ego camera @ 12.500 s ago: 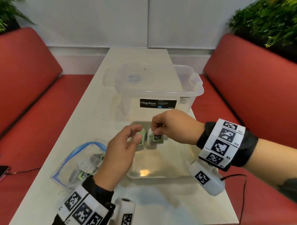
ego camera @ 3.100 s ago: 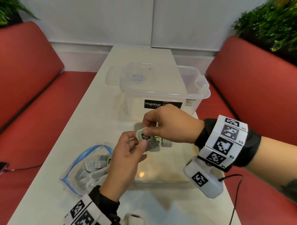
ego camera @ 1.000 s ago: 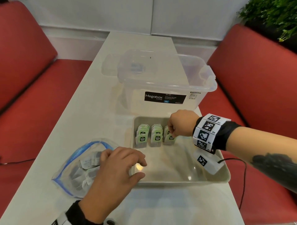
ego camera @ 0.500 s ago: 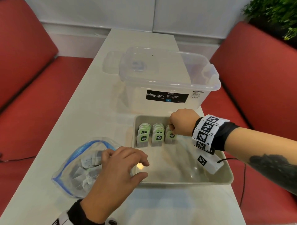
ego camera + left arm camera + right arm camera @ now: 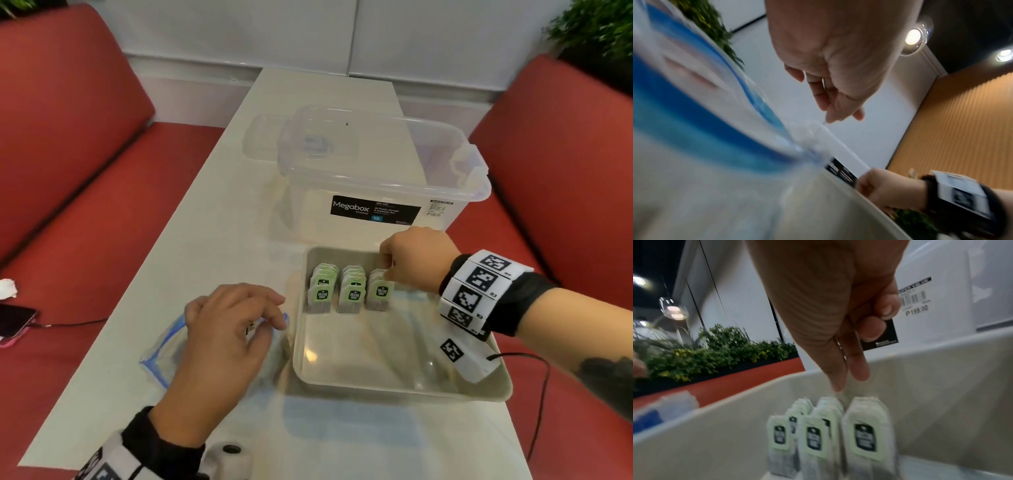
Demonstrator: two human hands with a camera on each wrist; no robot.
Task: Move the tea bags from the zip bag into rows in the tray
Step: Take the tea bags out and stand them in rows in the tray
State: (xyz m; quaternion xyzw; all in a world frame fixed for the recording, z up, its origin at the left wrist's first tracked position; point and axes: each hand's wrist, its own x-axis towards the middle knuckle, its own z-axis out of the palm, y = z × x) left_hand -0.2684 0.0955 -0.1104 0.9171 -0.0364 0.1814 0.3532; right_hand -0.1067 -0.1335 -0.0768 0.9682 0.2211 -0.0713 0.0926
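A: What is changing compared with a moment ago?

B: One second ago the left hand (image 5: 222,337) was resting on the near-left corner of the tray (image 5: 404,389). Now it is moving off the tray and is lying over the mouth of the zip bag (image 5: 161,363), just left of the tray. Its fingers are curling, but I cannot tell if they are pinching a tea bag already.

A: And the right hand (image 5: 416,258)?

B: It is staying at the far end of the tray, above the third row of tea bags (image 5: 378,291). Two fingers (image 5: 859,368) are pointing down together just behind that row, and the others are folding into the palm. It is holding nothing; whether the tips are touching the row, I cannot tell.

A: So what does this mean for the task?

B: I think the last tea bag is now standing in the third row, which is looking shorter than the two rows to its left. The left hand is going for the next one. Many tea bags are still waiting in the zip bag, and most of the tray floor on the near side of the rows is still bare.
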